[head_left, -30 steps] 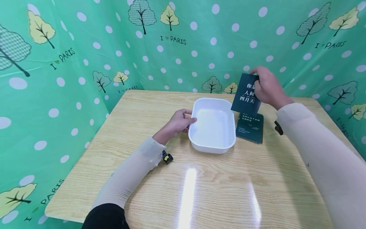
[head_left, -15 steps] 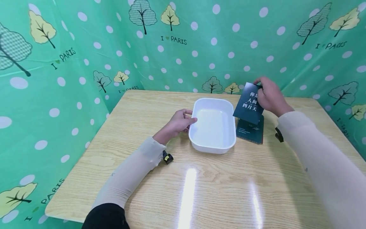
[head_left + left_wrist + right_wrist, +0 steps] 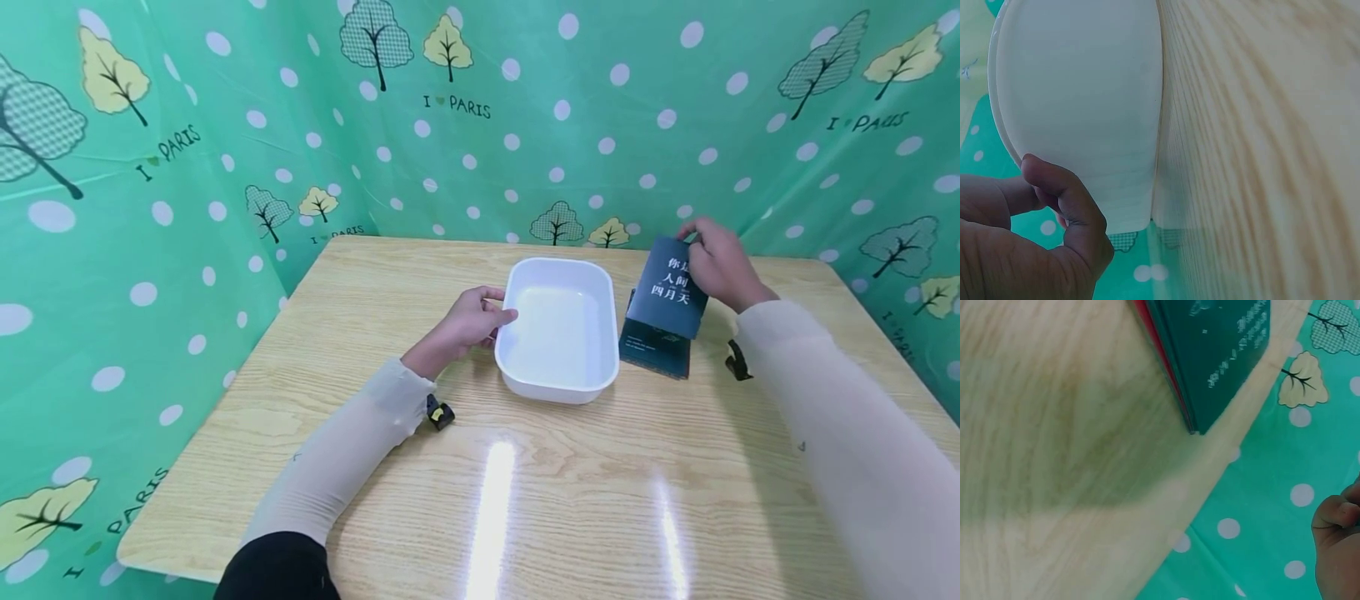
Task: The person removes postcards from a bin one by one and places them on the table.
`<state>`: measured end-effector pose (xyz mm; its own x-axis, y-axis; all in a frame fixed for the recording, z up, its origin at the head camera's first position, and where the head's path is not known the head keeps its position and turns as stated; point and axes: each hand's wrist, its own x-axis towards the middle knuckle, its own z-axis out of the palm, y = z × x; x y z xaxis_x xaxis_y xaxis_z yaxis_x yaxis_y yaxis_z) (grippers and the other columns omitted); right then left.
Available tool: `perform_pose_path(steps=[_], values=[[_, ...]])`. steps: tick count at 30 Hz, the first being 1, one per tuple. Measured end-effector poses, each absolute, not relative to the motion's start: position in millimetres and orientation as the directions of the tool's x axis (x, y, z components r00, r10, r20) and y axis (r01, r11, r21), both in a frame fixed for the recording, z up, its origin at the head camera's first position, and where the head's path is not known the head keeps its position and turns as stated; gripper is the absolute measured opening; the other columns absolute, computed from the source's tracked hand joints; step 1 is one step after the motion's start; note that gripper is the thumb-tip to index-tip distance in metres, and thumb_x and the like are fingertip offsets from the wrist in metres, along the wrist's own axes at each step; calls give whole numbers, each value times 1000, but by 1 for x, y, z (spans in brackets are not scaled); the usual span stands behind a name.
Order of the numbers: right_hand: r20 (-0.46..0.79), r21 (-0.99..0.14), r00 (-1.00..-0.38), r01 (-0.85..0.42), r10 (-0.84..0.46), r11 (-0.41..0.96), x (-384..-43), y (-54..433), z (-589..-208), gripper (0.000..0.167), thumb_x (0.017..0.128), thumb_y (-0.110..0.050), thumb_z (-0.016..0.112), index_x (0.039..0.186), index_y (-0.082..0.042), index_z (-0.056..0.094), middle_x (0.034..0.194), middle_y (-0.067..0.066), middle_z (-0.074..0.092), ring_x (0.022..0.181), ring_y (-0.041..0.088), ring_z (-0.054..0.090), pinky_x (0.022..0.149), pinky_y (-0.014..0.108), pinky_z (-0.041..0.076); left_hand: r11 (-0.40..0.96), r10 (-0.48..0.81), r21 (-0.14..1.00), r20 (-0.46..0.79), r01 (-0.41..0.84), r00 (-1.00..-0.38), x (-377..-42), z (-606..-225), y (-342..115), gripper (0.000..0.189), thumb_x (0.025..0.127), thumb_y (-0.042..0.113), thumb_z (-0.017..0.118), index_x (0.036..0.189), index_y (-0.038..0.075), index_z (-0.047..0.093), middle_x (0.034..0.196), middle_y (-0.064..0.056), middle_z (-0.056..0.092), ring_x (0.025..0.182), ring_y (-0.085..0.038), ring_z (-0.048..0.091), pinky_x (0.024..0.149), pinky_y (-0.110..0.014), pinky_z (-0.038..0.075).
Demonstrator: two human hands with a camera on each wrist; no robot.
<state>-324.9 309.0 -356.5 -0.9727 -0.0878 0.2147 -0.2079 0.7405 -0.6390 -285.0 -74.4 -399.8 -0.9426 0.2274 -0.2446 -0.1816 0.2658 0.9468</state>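
A white plastic basin [image 3: 558,333] stands near the middle of the table. My left hand [image 3: 468,321] grips its left rim, thumb over the edge; the left wrist view shows the basin's outer wall [image 3: 1079,106] beside the hand [image 3: 1041,231]. To the right of the basin lies a small stack of dark green booklets [image 3: 656,354]. Above this stack my right hand [image 3: 720,262] pinches a dark blue-green booklet [image 3: 667,287] with white Chinese lettering by its upper right edge. In the right wrist view the stack [image 3: 1216,356] shows a red layer, and only part of the right hand [image 3: 1338,550] appears.
The wooden table [image 3: 375,317] has its far edge just behind the basin and stack. A green curtain [image 3: 480,150] printed with trees and dots hangs behind it and along the left side.
My right hand has lowered the booklet and carried it slightly rightward, over the stack, covering much of it. The left hand and the basin have stayed put.
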Motion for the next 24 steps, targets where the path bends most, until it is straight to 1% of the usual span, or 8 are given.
perform_pose_path(steps=[4,7,10,15,20,24], values=[[159,-639,-983,-176,-96,748,-325,311,-366,47,107,-19,18,137,3,46,116,25,51,99,39,48,80,51,42,265,232,949,-238,-174,-943,-284,-400,-75,44,100,16,68,139,8,50,94,-11,64,68,-18,63,57,-30,56],[130,-636,-985,-168,-109,753,-326,312,-372,44,107,-20,23,137,3,47,117,25,51,99,39,49,78,51,42,267,230,948,-235,-171,-944,-284,-400,-75,44,100,16,68,140,9,50,93,-10,63,68,-18,62,57,-30,56],[89,-621,-986,-166,-142,766,-326,313,-377,42,106,-20,31,138,3,46,124,27,50,105,41,49,83,54,44,274,223,946,-239,-174,-945,-284,-400,-74,44,100,17,69,139,10,50,95,-10,63,69,-18,63,58,-30,56],[0,-564,-975,-184,-223,805,-329,312,-384,45,103,-21,47,140,3,42,133,33,48,110,45,50,91,60,45,277,216,944,-243,-180,-945,-284,-399,-74,42,100,17,69,138,10,51,97,-11,64,69,-18,64,58,-30,56],[-55,-528,-962,-200,-267,826,-332,310,-391,53,98,-20,60,141,4,42,128,33,52,106,44,54,90,57,49,276,219,944,-247,-183,-944,-284,-398,-75,44,100,16,69,139,9,50,96,-11,64,69,-18,64,57,-29,56],[-76,-517,-958,-200,-277,832,-333,308,-394,59,94,-18,65,142,7,41,125,33,53,107,43,54,92,58,48,280,220,942,-248,-182,-943,-284,-398,-74,44,100,17,69,139,10,50,98,-11,65,71,-19,65,58,-29,57]])
